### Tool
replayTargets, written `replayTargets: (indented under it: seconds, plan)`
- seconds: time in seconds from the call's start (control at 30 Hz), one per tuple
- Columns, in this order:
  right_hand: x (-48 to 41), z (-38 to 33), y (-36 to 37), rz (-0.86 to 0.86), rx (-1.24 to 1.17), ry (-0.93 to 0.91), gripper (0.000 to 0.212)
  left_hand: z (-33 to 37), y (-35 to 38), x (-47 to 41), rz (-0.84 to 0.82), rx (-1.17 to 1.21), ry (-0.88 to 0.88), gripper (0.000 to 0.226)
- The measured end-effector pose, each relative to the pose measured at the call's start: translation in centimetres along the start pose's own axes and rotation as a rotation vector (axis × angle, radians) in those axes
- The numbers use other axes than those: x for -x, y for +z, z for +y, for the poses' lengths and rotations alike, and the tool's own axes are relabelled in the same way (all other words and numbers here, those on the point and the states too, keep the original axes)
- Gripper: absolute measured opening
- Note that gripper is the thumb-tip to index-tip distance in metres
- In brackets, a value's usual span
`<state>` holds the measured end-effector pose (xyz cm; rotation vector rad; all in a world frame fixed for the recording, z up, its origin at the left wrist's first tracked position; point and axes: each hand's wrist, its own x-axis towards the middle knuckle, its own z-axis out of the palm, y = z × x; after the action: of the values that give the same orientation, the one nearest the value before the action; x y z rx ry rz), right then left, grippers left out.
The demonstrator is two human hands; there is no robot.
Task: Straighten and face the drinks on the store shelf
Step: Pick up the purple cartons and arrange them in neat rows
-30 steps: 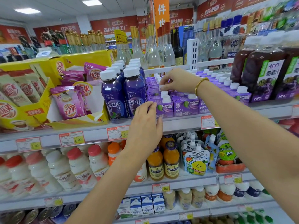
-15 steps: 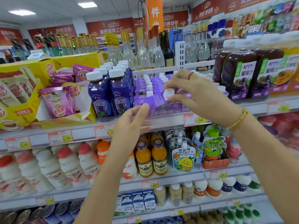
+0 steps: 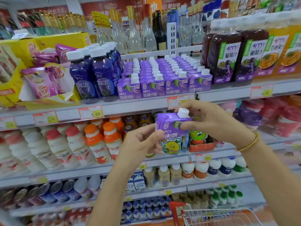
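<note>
A small purple juice carton [image 3: 171, 126] with a white cap is off the shelf, in front of the lower shelves. My right hand [image 3: 211, 123] pinches it at the cap and right side. My left hand [image 3: 141, 144] holds its lower left corner with thumb and curled fingers. On the shelf [image 3: 146, 103] above, rows of the same purple cartons [image 3: 164, 79] stand facing forward, several deep. Dark blue bottles [image 3: 94, 74] with white caps stand to their left.
Large grape juice bottles [image 3: 228, 56] stand right of the cartons. Yellow boxes with pink sachets [image 3: 40, 82] fill the left. Yogurt bottles [image 3: 73, 144] line the shelf below. A red-handled wire basket [image 3: 211, 216] sits at the bottom right. Glass bottles [image 3: 138, 35] stand behind.
Both hands have drawn a purple carton out of the shelf rows and lowered it in front of the shelf below. The camera view has tilted downward.
</note>
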<state>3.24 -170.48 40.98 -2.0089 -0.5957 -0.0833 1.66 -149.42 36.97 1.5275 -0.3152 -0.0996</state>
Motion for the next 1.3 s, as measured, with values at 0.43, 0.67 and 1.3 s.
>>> replayTargets:
  seconds: [0.43, 0.67, 1.3]
  plan:
    - [3.0, 0.2, 2.9, -0.046, -0.619, 0.413, 0.026, -1.3, 2.5, 1.4, 0.159, 0.242, -0.147, 0.033]
    - [3.7, 0.7, 3.3, 0.042, -0.433, 0.354, 0.016, -1.8, 2.3, 2.0, 0.212, 0.246, -0.245, 0.028]
    - [4.6, 1.4, 4.2, 0.059, -0.090, -0.110, 0.040, -2.9, -0.6, 2.3, 0.075, 0.106, 0.020, 0.046]
